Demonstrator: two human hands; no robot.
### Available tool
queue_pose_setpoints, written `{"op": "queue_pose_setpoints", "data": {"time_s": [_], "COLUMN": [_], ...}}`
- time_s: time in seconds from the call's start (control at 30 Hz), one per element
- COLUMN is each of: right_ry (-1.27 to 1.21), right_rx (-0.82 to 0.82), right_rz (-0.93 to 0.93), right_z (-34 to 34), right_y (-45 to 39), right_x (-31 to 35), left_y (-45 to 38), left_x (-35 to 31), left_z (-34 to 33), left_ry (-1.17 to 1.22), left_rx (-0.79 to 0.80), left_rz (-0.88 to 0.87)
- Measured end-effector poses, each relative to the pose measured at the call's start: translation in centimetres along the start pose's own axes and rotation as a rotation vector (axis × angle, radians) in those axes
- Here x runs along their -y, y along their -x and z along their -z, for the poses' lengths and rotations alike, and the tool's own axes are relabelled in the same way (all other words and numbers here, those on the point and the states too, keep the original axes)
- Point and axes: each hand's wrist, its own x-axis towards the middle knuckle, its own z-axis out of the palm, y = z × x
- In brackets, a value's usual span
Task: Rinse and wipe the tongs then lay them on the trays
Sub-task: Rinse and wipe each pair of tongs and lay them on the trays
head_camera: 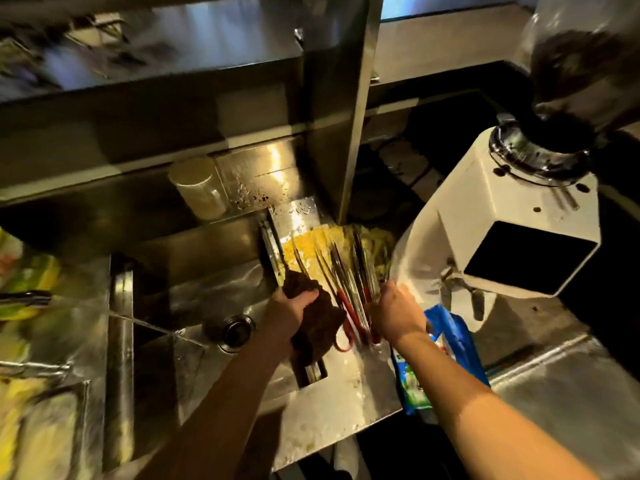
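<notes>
Tongs (341, 271), a fanned bunch of slim metal pairs, some with red handles, lie near the centre of the frame on the wet steel counter (332, 382) just right of the sink (207, 296), their tips resting over a yellow cloth (308, 242) spread at the counter's far end. The left hand (294, 308) is curled tightly round a dark brown rag (320, 325), which bunches out below the fist and touches the red handles on their left side. The right hand (394, 311) sits at the right of the bunch with its fingers bent down among the handle ends; whether they actually clamp a pair or only rest against them cannot be made out. Both bare forearms reach in from the bottom of the frame. Below and right of the right wrist lies a blue and green plastic packet (446, 344) at the counter's edge. A white coffee grinder (512, 223) with a dark bean hopper fills the right of the frame. A round drain (235, 330) shows in the sink floor left of the rag, and a pale cylindrical container (197, 188) stands on the ledge behind the sink. Blurred yellow and green items crowd the left edge.
</notes>
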Motion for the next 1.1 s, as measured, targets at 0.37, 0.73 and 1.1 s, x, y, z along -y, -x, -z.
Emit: {"op": "queue_pose_setpoints", "data": {"time_s": [0.37,0.73,1.1], "right_ry": [0.158,-0.742,-0.897], "right_rx": [-0.01,0.358,0.842], "right_rz": [0.077,-0.021,-0.076], "right_z": [1.8,3.6,-5.8], "right_y": [-1.2,3.4,9.2], "right_x": [-0.9,7.5,20.5], "left_y": [-0.5,2.3,4.2], "left_x": [0.7,-2.0,-2.8], "left_z": [-1.8,6.9,26.1], "left_ry": [-0.07,0.23,0.549], "left_rx": [-0.024,-0.083,-0.179], "left_rz": [0.007,0.009,-0.154]}}
